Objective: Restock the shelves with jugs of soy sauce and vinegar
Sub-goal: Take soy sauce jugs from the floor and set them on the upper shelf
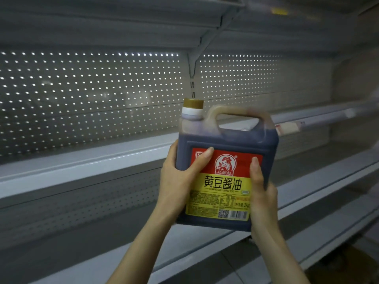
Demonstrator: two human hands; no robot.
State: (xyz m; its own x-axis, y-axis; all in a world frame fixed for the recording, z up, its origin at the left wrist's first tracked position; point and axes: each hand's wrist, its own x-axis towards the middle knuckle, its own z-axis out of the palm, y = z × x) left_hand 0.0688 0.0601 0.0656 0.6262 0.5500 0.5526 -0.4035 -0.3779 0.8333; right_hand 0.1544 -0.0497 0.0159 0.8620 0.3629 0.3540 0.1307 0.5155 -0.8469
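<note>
The dark brown plastic soy sauce jug (226, 160) has a gold cap (193, 103) and a red-and-yellow label (223, 185); the grey metal shelves (82, 160) have a white-dotted perforated back panel (92, 89).

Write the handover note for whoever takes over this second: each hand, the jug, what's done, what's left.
Left hand: grips the left side of the soy sauce jug, thumb on the label.
Right hand: grips the jug's right side, thumb on the label.
Jug: roughly upright, cap on, held in the air in front of the shelf, touching no shelf.
Done: one jug is in hand at the shelving.
Left: set this jug on a shelf. No other soy sauce or vinegar jugs are in view.
</note>
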